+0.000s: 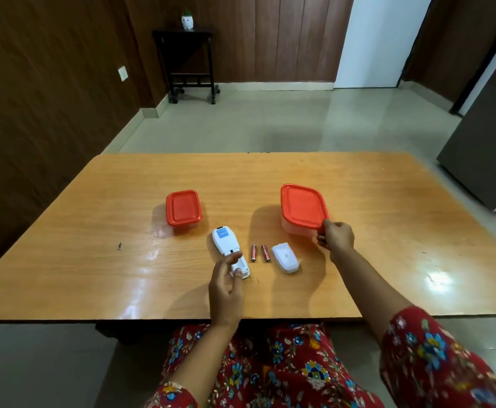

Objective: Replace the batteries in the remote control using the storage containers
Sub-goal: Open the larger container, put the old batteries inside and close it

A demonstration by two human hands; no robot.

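Lying face down near the front middle of the wooden counter (pixel 358 184), the white remote (pixel 226 245) has its battery bay open at the near end, blue label toward the far end. Left hand (pixel 226 285) sits over that near end, fingers loosely spread, two fingertips touching the remote body; not clamped on anything.

Two batteries (pixel 259 252) (reddish, slim) lie side by side just right of the remote, roughly parallel to it, not touching it. Just right of them is the white battery cover (pixel 285 257), lying loose on the counter.

Right hand (pixel 336 237) is pinched on the near right corner of the larger container's red lid (pixel 302 206), fingers curled over the lid edge. That larger container (pixel 292 226) has a translucent body, sits right of centre, behind the cover. Can't tell whether the lid is lifted at that corner or seated.

Smaller container (pixel 183 208) with a red lid, shut, sits left of centre, behind and left of the remote, apart from it.

Both forearms are bare, red floral sleeve (pixel 435 348) visible on the right arm. Beyond the counter: tiled floor, dark side table (pixel 189 60) with a small white planter (pixel 187 21) on it against the wood-panel wall.
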